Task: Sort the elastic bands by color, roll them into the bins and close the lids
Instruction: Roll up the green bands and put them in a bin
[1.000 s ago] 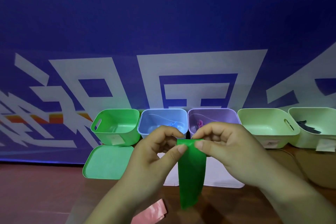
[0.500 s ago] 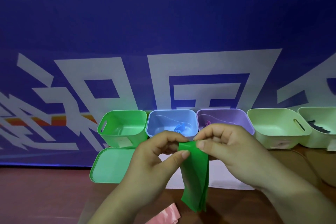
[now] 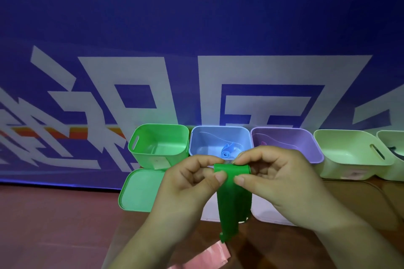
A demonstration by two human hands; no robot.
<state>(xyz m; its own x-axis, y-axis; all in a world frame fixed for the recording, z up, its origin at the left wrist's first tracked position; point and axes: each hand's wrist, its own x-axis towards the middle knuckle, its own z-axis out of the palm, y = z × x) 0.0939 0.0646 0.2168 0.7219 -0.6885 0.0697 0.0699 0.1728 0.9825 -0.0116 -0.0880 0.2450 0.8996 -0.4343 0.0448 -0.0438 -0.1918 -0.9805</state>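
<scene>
I record left hand (image 3: 188, 181) and right hand (image 3: 275, 179) each pinching the rolled top of the green band (image 3: 232, 199), whose length hangs toward the tabletop (image 3: 54, 225); the green bin (image 3: 148, 159) lies behind-left, nearer the left grip.

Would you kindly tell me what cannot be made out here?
Head view: contents of the purple bin, mostly hidden by the right hand.
Head view: rightmost pale bin, cut by the right edge; dark item inside unclear.
Head view: pink band, cut off by the bottom edge.
Head view: green band, rolled end partly covered by left hand and right hand.
</scene>
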